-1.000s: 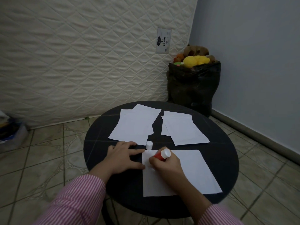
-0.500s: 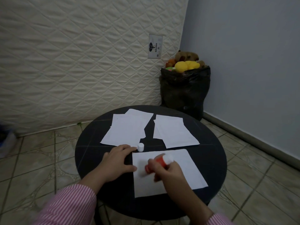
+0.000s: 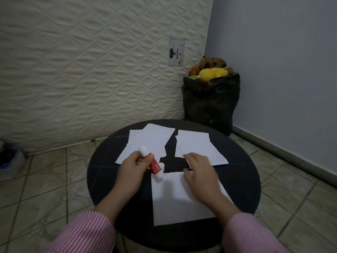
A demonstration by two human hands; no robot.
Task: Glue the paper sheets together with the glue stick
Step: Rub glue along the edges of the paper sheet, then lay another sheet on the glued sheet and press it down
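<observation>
On the round black table (image 3: 102, 172) a white paper sheet (image 3: 173, 203) lies nearest me. Two small piles of sheets lie further back: a left pile (image 3: 151, 141) and a right pile (image 3: 197, 145). My left hand (image 3: 132, 170) grips a red glue stick (image 3: 154, 164) with white ends, tilted, its lower end at the near sheet's top left corner. A small white cap (image 3: 162, 166) sits just right of the stick. My right hand (image 3: 198, 172) is blurred, fingers spread and holding nothing, over the near sheet's top edge, just below the right pile.
A quilted mattress (image 3: 91, 70) leans against the wall behind the table. A black bag (image 3: 211, 105) full of plush toys stands in the corner at the back right. Tiled floor surrounds the table, with blue-grey items (image 3: 9, 161) at the far left.
The glue stick has passed from my right hand to my left. My right hand, now holding nothing, has moved up and right towards the right pile. My head has shifted.
</observation>
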